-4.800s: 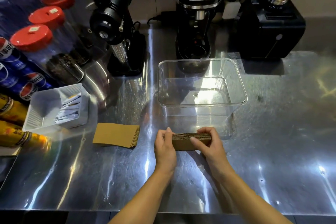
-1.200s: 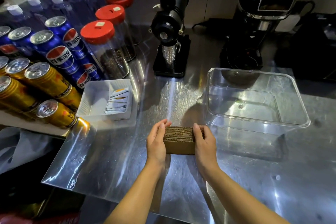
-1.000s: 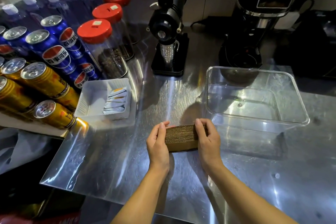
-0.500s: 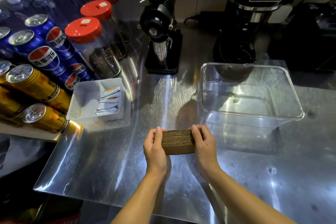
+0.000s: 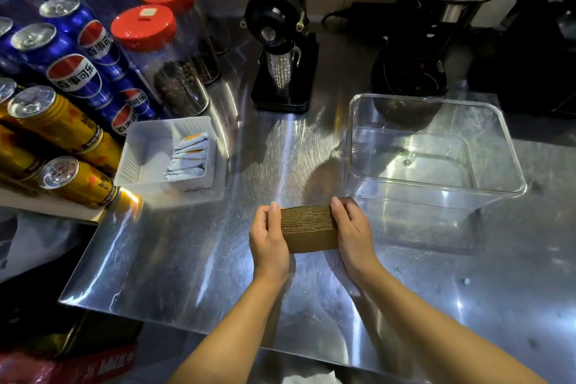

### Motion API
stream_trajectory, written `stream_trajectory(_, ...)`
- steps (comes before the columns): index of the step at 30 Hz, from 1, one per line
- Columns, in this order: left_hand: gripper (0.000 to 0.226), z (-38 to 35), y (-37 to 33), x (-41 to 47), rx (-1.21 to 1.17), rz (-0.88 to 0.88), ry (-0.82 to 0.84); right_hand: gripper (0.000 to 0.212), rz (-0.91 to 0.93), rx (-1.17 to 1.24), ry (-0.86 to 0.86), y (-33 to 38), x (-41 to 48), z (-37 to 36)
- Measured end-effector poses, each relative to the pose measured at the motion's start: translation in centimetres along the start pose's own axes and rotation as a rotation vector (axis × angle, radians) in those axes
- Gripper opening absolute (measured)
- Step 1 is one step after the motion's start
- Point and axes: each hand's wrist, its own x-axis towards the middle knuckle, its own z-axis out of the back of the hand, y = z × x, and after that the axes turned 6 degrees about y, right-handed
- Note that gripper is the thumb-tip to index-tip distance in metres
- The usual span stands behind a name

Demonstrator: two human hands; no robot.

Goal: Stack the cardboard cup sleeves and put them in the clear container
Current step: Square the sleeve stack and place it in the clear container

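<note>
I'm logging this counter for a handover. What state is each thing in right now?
sleeve stack: gathered on edge, pressed between both hands, outside the container
left hand: closed on the stack's left end
right hand: closed on the stack's right end
clear container: upright, open, empty
white tray: holds a row of packets
red-lidded jars: lids on, partly filled

Left hand (image 5: 268, 237) and right hand (image 5: 352, 229) clamp sleeve stack (image 5: 310, 227) between them, near empty clear container (image 5: 436, 187), above steel counter (image 5: 187, 259).
</note>
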Motion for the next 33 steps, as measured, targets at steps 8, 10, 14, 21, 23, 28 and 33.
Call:
stream_trajectory(8,0.032,-0.4,-0.1,-0.1,0.087,-0.022,-0.037,0.056,-0.024,-0.219,0.415,0.1,-0.2,3.2)
stream_trajectory(10,0.031,-0.4,-0.2,-0.1,0.068,-0.026,-0.013,0.052,0.008,-0.265,0.425,0.3,-0.2,3.5)
stream_trajectory(14,0.020,1.8,-0.2,0.0,-0.079,0.053,0.307,0.048,0.038,-0.187,0.379,-0.2,-0.6,3.2)
stream_trajectory(21,0.049,5.9,-0.6,0.1,0.293,-0.117,0.556,0.047,0.044,-0.195,0.419,-0.5,-0.8,3.5)
stream_trajectory(23,0.048,6.0,-0.8,0.1,0.297,-0.130,0.535,0.047,0.032,-0.229,0.440,-0.3,-0.7,3.7)
stream_trajectory(28,0.042,6.2,-1.5,0.2,0.336,-0.142,0.550,0.042,-0.007,-0.327,0.481,0.3,-0.4,5.2)
stream_trajectory(33,0.041,6.1,-1.4,0.1,0.288,-0.116,0.545,0.041,-0.018,-0.295,0.433,-0.1,-0.1,6.7)
